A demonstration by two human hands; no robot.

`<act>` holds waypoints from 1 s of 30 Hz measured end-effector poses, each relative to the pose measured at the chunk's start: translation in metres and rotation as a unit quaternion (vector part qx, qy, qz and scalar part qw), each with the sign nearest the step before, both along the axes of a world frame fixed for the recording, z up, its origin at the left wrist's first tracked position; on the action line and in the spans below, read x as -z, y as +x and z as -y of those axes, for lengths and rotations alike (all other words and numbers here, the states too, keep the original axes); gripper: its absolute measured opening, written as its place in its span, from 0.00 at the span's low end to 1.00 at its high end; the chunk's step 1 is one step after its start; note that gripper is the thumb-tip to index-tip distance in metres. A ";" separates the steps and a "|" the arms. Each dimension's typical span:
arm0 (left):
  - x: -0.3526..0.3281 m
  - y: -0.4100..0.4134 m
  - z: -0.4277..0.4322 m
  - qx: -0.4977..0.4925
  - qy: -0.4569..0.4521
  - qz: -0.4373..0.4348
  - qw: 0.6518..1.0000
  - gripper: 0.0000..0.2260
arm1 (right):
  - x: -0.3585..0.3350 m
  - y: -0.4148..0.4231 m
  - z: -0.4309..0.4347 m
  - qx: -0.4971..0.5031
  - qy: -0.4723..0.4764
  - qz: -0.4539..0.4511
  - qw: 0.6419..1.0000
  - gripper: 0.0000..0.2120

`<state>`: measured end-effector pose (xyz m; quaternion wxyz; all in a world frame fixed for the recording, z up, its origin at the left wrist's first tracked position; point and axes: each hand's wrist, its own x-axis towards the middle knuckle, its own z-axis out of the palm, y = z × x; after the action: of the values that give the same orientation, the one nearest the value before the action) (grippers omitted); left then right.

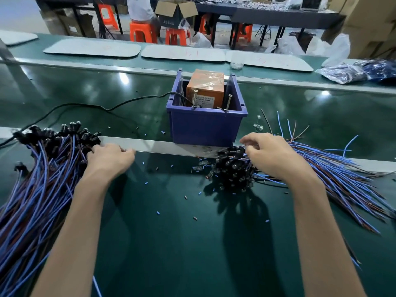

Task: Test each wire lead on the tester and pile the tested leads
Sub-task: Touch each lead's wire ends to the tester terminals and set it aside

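- Orange tester (pixel 205 88), upright inside blue bin (pixel 205 127), centre, far.
- Left pile (pixel 40 179) of blue-and-brown leads, black heads far.
- Right pile (pixel 334 168), fanned, black heads toward centre.

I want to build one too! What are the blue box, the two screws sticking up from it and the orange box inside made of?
The blue bin looks like moulded plastic: even colour, soft sheen, lipped rim. The two screws look like bare metal: silvery, threaded. The orange tester box wears clear glossy film, wrinkled and glinting; underneath, probably card or plastic, I cannot tell.
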<state>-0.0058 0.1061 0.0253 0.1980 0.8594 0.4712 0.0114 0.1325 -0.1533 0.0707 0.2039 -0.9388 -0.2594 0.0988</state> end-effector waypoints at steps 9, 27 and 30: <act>-0.007 0.008 0.016 0.037 -0.052 0.080 0.995 0.18 | -0.006 -0.010 -0.007 -0.002 0.095 0.021 0.995 0.15; -0.075 0.010 0.116 0.314 -0.421 0.485 0.699 0.06 | -0.023 -0.036 -0.019 -0.186 0.456 -0.252 0.833 0.10; -0.074 0.012 0.113 0.251 -0.386 0.533 0.710 0.09 | -0.023 -0.034 -0.020 -0.117 0.473 -0.201 0.850 0.06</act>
<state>0.0067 -0.0073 0.0997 0.7261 0.6461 0.0175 0.2345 0.0990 -0.1330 0.0941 0.6575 -0.6514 -0.3363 0.1740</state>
